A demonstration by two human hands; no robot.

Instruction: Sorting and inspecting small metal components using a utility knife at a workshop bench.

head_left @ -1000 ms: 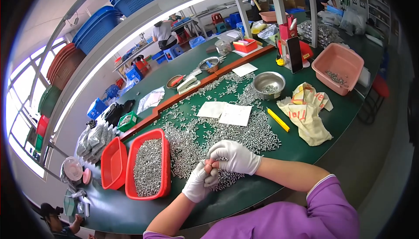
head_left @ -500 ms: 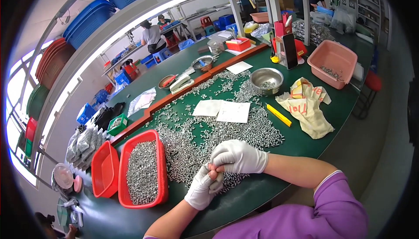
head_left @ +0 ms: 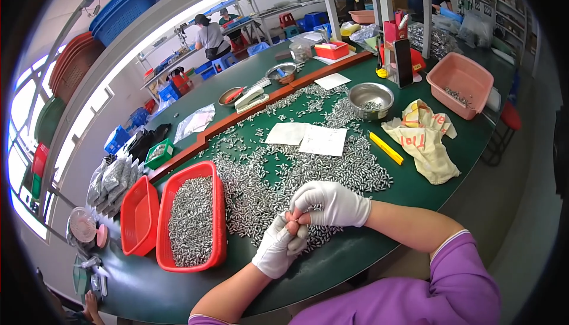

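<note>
Both white-gloved hands, left hand point(head_left: 278, 248) and right hand point(head_left: 333, 203), pinch closed on one small silver metal piece point(head_left: 291, 220) above the green bench point(head_left: 415, 197); red rectangular plastic tray point(head_left: 218, 218) part-filled, large loose pile of metal pieces point(head_left: 296, 171) apparently unsorted.

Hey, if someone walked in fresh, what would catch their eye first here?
Probably the heap of small silvery metal parts spread across the middle of the green table. Next, the red tray full of the same parts at its left, and the white-gloved left hand and right hand pinched together at the near edge.
</note>
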